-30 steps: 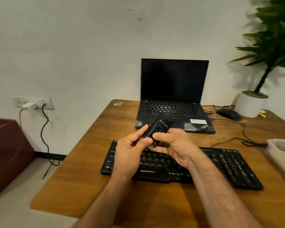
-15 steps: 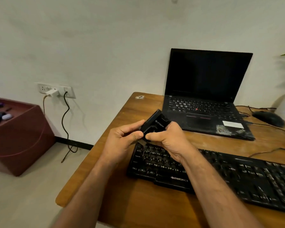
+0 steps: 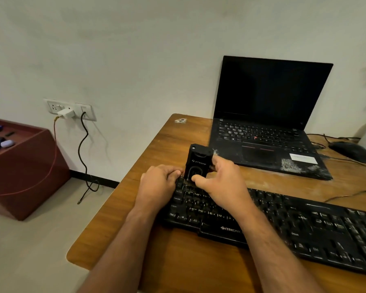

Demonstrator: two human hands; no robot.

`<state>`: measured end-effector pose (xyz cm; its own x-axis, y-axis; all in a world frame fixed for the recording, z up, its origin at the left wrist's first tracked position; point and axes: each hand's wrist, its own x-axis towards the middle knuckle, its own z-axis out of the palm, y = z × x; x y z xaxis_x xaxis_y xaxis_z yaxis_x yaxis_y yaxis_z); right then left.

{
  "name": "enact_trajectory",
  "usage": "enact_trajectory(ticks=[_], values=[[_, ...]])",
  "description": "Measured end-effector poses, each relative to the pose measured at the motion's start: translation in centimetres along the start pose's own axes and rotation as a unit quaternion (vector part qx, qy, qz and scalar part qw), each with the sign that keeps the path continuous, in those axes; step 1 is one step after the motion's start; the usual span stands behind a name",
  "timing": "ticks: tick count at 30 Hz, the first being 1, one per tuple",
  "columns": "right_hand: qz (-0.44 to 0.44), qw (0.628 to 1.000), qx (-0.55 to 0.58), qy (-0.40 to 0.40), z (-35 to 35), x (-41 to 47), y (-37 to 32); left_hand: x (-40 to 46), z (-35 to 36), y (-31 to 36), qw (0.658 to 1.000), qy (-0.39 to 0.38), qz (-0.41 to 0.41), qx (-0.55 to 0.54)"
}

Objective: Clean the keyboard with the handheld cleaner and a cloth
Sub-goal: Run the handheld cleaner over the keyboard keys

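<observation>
The right hand [image 3: 217,182] grips the black handheld cleaner [image 3: 197,163], which stands upright on the far left corner of the black keyboard [image 3: 283,225]. The left hand [image 3: 156,185] rests with curled fingers on the keyboard's left end, just beside the cleaner. An open laptop [image 3: 268,123] stands behind on the wooden desk [image 3: 135,240].

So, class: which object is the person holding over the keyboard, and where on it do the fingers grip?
The right hand grips the black handheld cleaner round its lower body, thumb on its front. The left hand rests on the keyboard's left end.
</observation>
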<state>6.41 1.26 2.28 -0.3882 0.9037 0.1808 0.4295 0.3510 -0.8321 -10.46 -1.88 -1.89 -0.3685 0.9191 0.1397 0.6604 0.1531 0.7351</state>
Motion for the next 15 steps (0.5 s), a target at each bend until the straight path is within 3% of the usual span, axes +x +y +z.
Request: enact_trajectory(ticks=[4, 8, 15], values=[[-0.005, 1.000, -0.006, 0.024, -0.1, 0.5, 0.1, 0.1, -0.3, 0.3, 0.999, -0.009, -0.039, -0.030], [-0.001, 0.999, -0.030, -0.018, 0.9, 1.3, -0.5, 0.1, -0.2, 0.0, 0.999, -0.011, -0.036, -0.017], [0.001, 0.997, -0.071, 0.010, 1.5, 2.6, -0.7, -0.1, -0.1, 0.2, 0.999, 0.007, -0.036, -0.011]])
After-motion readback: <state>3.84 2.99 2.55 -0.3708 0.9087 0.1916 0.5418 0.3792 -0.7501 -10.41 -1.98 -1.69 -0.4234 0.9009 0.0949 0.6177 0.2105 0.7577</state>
